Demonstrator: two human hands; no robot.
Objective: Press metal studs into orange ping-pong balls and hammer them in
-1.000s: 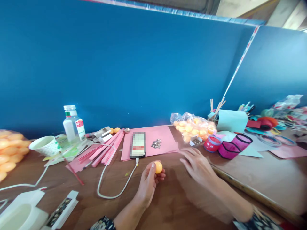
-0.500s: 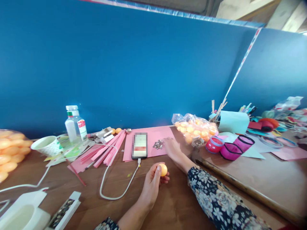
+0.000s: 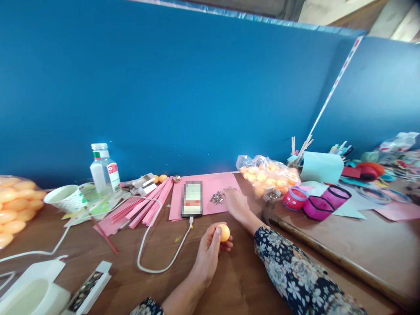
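Note:
My left hand [image 3: 208, 251], low in the middle of the head view, is closed around an orange ping-pong ball [image 3: 224, 232] with the thumb on its near side. Over the pink paper [image 3: 205, 188], my right hand [image 3: 235, 202] reaches to the right edge of a small pile of shiny metallic pieces [image 3: 216, 197]. Its fingers are loosely bent and apart from a grip, with the tips at the pile; nothing shows in them. The pieces are too small to make out singly. A phone [image 3: 192, 199] on a white cable lies left of the pile.
Bagged orange balls [image 3: 262, 177] lie behind my right hand, and more balls [image 3: 16, 205] at far left. A wooden rod [image 3: 321, 247] runs along the right. Pink strips [image 3: 147, 203], a bottle [image 3: 105, 170], a paper cup [image 3: 65, 199] and a small open box [image 3: 90, 286] stand left.
The right hand has shifted very slightly toward the metallic pieces. The left hand still holds the ping-pong ball in about the same place. The view has turned a little.

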